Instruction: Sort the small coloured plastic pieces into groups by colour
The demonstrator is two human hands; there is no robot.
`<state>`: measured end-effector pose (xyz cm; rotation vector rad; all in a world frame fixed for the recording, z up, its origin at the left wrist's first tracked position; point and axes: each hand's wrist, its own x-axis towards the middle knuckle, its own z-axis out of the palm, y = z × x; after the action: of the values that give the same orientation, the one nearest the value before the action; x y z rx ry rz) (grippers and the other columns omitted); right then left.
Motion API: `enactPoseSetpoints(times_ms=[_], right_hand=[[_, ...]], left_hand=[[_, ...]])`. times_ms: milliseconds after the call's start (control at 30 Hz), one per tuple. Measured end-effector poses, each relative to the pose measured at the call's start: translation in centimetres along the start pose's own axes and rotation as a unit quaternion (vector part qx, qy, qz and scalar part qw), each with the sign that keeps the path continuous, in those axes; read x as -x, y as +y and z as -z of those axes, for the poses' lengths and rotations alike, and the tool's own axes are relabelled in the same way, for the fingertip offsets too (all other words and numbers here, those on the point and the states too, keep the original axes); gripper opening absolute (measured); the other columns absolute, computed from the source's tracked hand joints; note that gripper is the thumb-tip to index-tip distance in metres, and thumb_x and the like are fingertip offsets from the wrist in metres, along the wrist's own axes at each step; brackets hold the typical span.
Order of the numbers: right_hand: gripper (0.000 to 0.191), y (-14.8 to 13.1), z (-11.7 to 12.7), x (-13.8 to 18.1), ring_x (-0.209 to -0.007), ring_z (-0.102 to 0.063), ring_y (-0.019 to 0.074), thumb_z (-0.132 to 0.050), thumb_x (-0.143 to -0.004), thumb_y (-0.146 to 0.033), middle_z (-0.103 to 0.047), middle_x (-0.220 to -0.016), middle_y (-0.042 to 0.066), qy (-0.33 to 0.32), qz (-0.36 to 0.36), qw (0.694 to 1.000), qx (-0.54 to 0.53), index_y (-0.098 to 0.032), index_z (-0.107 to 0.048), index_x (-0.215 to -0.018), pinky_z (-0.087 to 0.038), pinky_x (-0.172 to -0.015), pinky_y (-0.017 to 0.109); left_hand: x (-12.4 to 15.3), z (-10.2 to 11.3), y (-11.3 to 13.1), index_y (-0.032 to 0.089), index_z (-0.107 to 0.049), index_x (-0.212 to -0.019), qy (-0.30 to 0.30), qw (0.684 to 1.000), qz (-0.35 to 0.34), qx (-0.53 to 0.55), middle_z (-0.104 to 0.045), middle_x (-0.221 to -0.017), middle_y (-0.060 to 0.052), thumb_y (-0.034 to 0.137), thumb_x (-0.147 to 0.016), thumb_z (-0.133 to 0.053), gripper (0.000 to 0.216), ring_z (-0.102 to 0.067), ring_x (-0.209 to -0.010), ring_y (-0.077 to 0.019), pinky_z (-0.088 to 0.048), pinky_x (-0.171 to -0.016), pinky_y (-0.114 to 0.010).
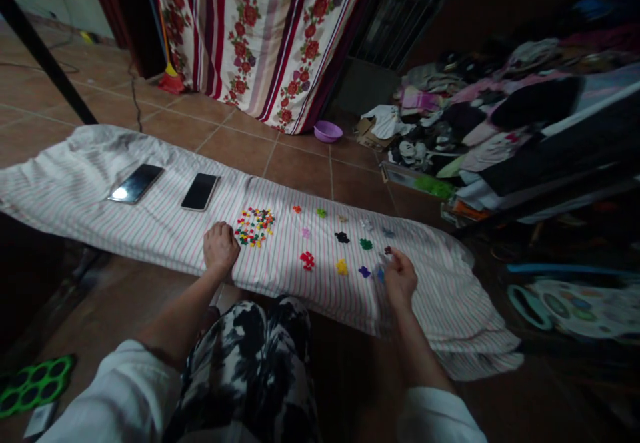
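Observation:
My left hand [221, 248] rests on the striped cloth with its fingers curled in; whatever it may hold is hidden. Just right of it lies a loose pile of small mixed-colour beads [256, 227]. My right hand [401, 278] is pinched at the small dark brown beads [388, 250], and its grip is too small to make out. Close by it are little groups of blue beads [381, 274], purple beads [365, 272] and green beads [366, 244]. Further left are black beads [342, 237], yellow beads [341, 267] and red beads [307, 260].
Two phones [200, 191] lie on the left part of the striped cloth [165, 236]. More single-colour groups, such as lime-green beads [321, 212], line the far side. Beyond are a purple basin [328, 131], a floral curtain [260, 36] and heaped clothes [480, 110].

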<state>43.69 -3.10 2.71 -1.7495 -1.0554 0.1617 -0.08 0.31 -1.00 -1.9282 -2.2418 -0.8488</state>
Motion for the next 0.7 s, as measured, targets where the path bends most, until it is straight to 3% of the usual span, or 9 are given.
enactPoseSetpoints(times_ms=[67, 133, 267, 333, 500, 700], right_hand=[[0.036, -3.5, -3.0, 1.4, -0.097, -0.058, 0.0228, -0.046, -0.074, -0.034, -0.064, -0.100, 0.010, -0.042, 0.057, 0.997, -0.002, -0.018, -0.067, -0.098, -0.044, -0.093, 0.042], [0.032, -6.7, -6.4, 3.8, -0.095, -0.058, 0.0222, -0.046, -0.077, -0.032, -0.065, -0.099, 0.009, -0.130, 0.108, 0.985, -0.036, -0.019, -0.069, -0.097, -0.046, -0.089, 0.039], [0.027, -11.8, -12.8, 9.9, -0.089, -0.059, 0.0207, -0.046, -0.081, -0.023, -0.065, -0.091, 0.005, -0.305, 0.183, 0.929, -0.099, -0.024, -0.071, -0.091, -0.047, -0.083, 0.036], [0.026, -13.5, -15.6, 12.4, -0.087, -0.058, 0.0202, -0.048, -0.083, -0.021, -0.064, -0.091, 0.006, -0.360, 0.214, 0.903, -0.099, -0.023, -0.072, -0.093, -0.046, -0.082, 0.035], [0.026, -16.3, -20.0, 15.1, -0.091, -0.052, 0.0206, -0.049, -0.088, -0.020, -0.061, -0.090, 0.004, -0.404, 0.284, 0.870, -0.006, -0.023, -0.072, -0.102, -0.039, -0.090, 0.034], [0.032, -17.7, -21.4, 14.0, -0.101, -0.047, 0.0203, -0.042, -0.092, -0.019, -0.062, -0.102, 0.008, -0.435, 0.288, 0.835, 0.173, -0.021, -0.070, -0.107, -0.036, -0.093, 0.030]], left_hand=[[0.0, 0.0, 0.0, 0.016, -0.057, -0.099, 0.003, 1.000, 0.002, 0.003, -0.060, -0.116, -0.014, 0.018, -0.083, -0.042, 0.022, -0.052, -0.109, -0.0280, -0.038, -0.090, -0.041], [0.0, 0.0, 0.0, 0.016, -0.057, -0.100, 0.003, 1.000, 0.006, 0.009, -0.060, -0.116, -0.015, 0.017, -0.084, -0.042, 0.023, -0.053, -0.108, -0.0279, -0.038, -0.090, -0.041], [0.0, 0.2, 0.1, 0.016, -0.057, -0.100, -0.006, 1.000, 0.010, 0.015, -0.061, -0.114, -0.014, 0.017, -0.083, -0.042, 0.023, -0.053, -0.108, -0.0278, -0.038, -0.089, -0.041], [0.0, 0.2, 0.2, 0.016, -0.058, -0.099, -0.006, 1.000, 0.010, 0.014, -0.061, -0.115, -0.015, 0.016, -0.083, -0.042, 0.023, -0.053, -0.108, -0.0278, -0.038, -0.089, -0.041], [0.0, 0.3, 0.2, 0.015, -0.057, -0.101, 0.000, 1.000, 0.008, 0.013, -0.060, -0.118, -0.015, 0.016, -0.082, -0.043, 0.023, -0.053, -0.109, -0.0281, -0.038, -0.091, -0.041], [-0.1, 0.1, 0.2, 0.015, -0.058, -0.098, 0.006, 1.000, 0.001, 0.011, -0.061, -0.115, -0.015, 0.015, -0.081, -0.044, 0.022, -0.054, -0.110, -0.0278, -0.039, -0.090, -0.041]])
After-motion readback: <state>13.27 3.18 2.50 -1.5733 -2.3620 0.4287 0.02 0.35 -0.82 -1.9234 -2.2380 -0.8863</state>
